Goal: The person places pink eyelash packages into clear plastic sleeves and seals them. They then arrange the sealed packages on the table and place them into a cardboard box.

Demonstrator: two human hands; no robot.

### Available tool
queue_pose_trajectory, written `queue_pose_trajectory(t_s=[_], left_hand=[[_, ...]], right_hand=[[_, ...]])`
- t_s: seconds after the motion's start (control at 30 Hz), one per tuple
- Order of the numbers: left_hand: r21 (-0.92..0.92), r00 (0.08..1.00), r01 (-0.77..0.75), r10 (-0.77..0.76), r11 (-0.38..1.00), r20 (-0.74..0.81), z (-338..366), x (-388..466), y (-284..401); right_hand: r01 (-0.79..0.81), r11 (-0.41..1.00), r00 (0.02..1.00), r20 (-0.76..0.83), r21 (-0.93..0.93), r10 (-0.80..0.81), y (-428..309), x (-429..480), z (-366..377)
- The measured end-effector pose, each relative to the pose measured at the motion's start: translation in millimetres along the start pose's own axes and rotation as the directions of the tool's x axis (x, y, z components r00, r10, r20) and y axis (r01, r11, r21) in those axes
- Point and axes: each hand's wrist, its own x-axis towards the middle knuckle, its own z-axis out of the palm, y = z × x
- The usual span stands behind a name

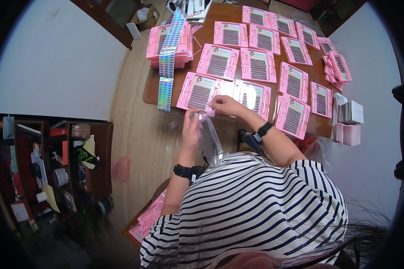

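Observation:
My left hand grips a clear plastic sleeve by its upper end, and the sleeve hangs down in front of my striped shirt. At that same end my right hand pinches a small pink piece, partly covered by fingers. Both hands are at the near edge of the wooden table. Just beyond them lies a pink eyelash tray with rows of dark lashes. A second pink tray, bright with glare, is partly behind my right forearm.
Several more pink lash trays cover the table. A holographic sticker strip drapes over a tray stack and past the table edge. Card stacks stand at the right. Pink trays lie on a seat beside me; shelves are left.

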Motion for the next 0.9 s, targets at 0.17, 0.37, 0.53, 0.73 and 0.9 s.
queue_pose_trajectory(t_s=[0.17, 0.37, 0.53, 0.73, 0.9], left_hand=[[-0.092, 0.996, 0.024, -0.015, 0.996, 0.089, -6.1, -2.9, 9.7], [-0.055, 0.993, -0.012, 0.019, 0.998, 0.118, -23.9, -6.1, 23.8], [-0.072, 0.985, -0.059, 0.07, 0.996, 0.159, -36.3, -7.2, 29.1], [-0.066, 0.987, -0.026, 0.036, 0.997, 0.159, -63.1, -12.2, 36.5], [0.01, 0.992, -0.03, 0.029, 0.999, 0.121, -80.0, -24.6, 49.8]], right_hand=[[-0.129, 0.849, 0.928, 0.365, 0.513, -0.079, -37.6, -28.7, 48.9], [-0.203, 0.698, 0.931, 0.356, 0.687, -0.079, -40.8, -26.1, 73.9], [-0.198, 0.671, 0.931, 0.352, 0.714, -0.1, -39.3, -18.5, 89.8], [-0.165, 0.662, 0.927, 0.345, 0.731, -0.149, -42.6, -14.8, 117.5], [-0.067, 0.762, 0.949, 0.276, 0.644, -0.15, -62.5, -19.5, 138.9]])
